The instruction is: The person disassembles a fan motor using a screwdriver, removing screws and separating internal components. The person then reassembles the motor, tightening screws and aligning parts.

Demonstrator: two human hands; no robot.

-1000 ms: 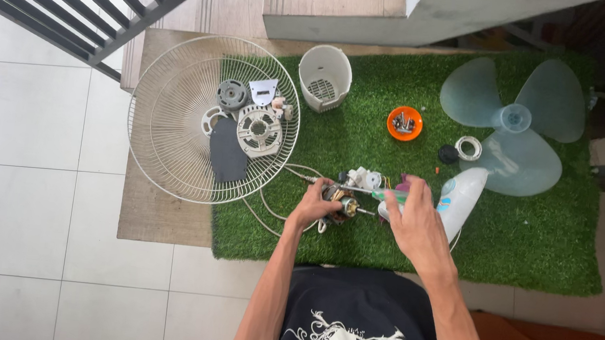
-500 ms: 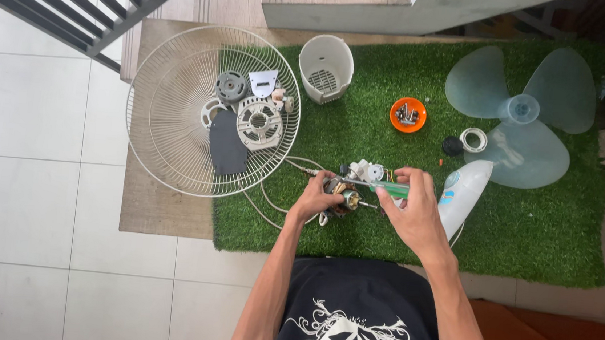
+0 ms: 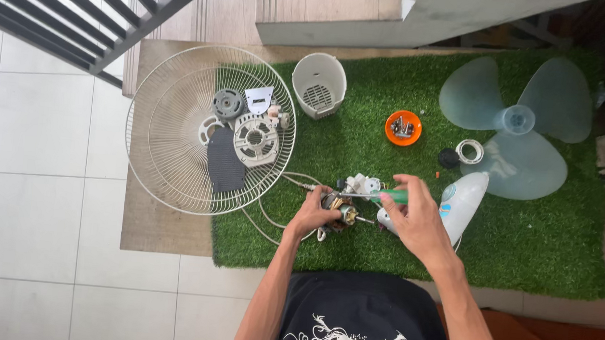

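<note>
A small fan motor with copper windings lies on the green turf mat, and my left hand grips it from the left. My right hand holds a green-handled screwdriver, its shaft pointing left to the motor. A white switch block with wires sits just behind the motor. The white fan body shell lies to the right of my right hand.
A wire fan guard at left holds a grey plate, a round motor cover and small parts. A white motor housing cup, an orange dish of screws, a translucent fan blade and a white ring lie on the mat.
My hands and the screwdriver stay on the motor with little shift. The camera view has drifted slightly.
</note>
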